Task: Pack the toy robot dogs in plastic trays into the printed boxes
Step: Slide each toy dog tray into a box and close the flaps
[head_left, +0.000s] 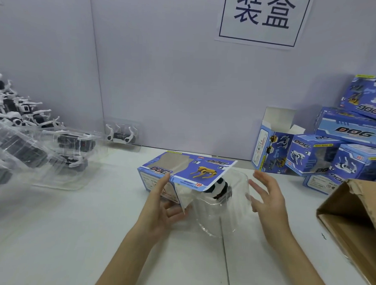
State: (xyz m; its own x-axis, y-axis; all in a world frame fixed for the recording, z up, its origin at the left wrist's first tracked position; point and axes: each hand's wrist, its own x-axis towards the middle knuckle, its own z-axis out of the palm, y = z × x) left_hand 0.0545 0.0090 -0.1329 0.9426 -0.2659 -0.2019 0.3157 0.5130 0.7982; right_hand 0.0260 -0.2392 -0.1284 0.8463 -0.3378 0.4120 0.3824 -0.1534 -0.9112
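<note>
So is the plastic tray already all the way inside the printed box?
No, much of the clear tray and the toy dog stick out of the printed box at its open end.

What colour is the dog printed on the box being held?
Yellow: the printed dog on the box; head view.

Far wall (pixel 164 76) was pale lilac-grey board, plain & matte. A vertical join (pixel 97 73) ran down it at left, w/ the left panel (pixel 43 39) angled toward the near side. High up, right of centre, hung a white paper sign (pixel 261 18) w/ a thin dark-blue border & two big dark-blue Chinese chars, its top cut off by the frame. A white table (pixel 71 234) met the wall & filled the near half. A thin dark seam (pixel 226 262) ran far-to-near thru the top. Light was even & cool; shadows faint.
</note>
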